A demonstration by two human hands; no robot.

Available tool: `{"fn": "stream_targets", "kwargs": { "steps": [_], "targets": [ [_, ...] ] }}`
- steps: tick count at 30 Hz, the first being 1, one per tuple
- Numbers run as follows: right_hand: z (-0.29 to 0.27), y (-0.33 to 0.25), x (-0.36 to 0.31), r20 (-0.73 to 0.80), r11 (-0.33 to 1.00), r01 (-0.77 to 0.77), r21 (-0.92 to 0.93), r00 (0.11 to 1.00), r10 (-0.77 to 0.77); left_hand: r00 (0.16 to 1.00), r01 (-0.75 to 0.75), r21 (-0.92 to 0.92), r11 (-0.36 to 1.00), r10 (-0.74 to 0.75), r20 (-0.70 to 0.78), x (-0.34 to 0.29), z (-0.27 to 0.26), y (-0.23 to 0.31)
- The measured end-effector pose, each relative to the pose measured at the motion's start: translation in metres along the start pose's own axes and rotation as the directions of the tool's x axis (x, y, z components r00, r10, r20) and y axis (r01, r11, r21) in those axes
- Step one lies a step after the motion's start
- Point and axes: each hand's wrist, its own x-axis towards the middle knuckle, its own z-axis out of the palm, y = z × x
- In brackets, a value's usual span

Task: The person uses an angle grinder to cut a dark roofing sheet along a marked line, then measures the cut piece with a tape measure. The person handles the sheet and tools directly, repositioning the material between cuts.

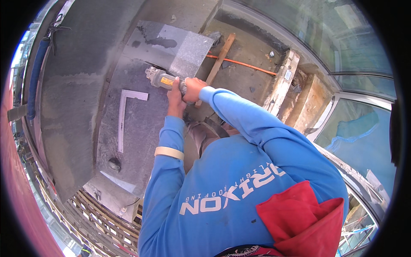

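Both my hands are closed around an angle grinder with a grey body and a yellow label. My left hand grips its body from the near side, the thumb pointing up along it. My right hand wraps the rear end. The grinder's head points left, and the disc's edge lies over a large grey slab or sheet; I cannot tell whether it touches. A shiny, paler part of the sheet lies just beyond the tool. On the slab, left of my left hand, rests a light L-shaped square.
A wooden batten and an orange rod or cord lie at the sheet's right. A small dark round object sits near the slab's near end. Weathered timber and glass panels stand right; slatted wood lies lower left.
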Motion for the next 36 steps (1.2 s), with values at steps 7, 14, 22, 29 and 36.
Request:
{"fn": "stream_targets", "kwargs": {
  "steps": [7,14,22,29,36],
  "targets": [
    [0.002,-0.007,0.011,0.047,1.0,-0.014,-0.008,0.999,0.014,0.999,0.032,-0.009,0.999,-0.032,0.008,0.011,-0.005,0.013],
    [0.003,0.025,-0.03,0.01,1.0,-0.022,-0.016,1.0,0.022,0.999,0.01,-0.052,0.999,-0.008,0.032,-0.03,0.011,-0.028],
    [-0.002,0.06,-0.084,0.018,0.998,-0.057,-0.022,0.998,0.058,0.999,0.042,-0.069,0.997,-0.041,0.018,-0.074,0.032,-0.076],
    [0.006,0.044,-0.041,0.005,1.0,-0.009,-0.024,1.0,0.009,0.999,-0.001,-0.039,0.999,0.003,0.04,-0.043,0.021,-0.045],
    [0.007,0.005,0.002,-0.008,1.0,-0.017,-0.001,1.0,0.017,0.999,0.013,-0.079,0.997,-0.009,0.052,-0.005,0.002,-0.003]
  ]
}}
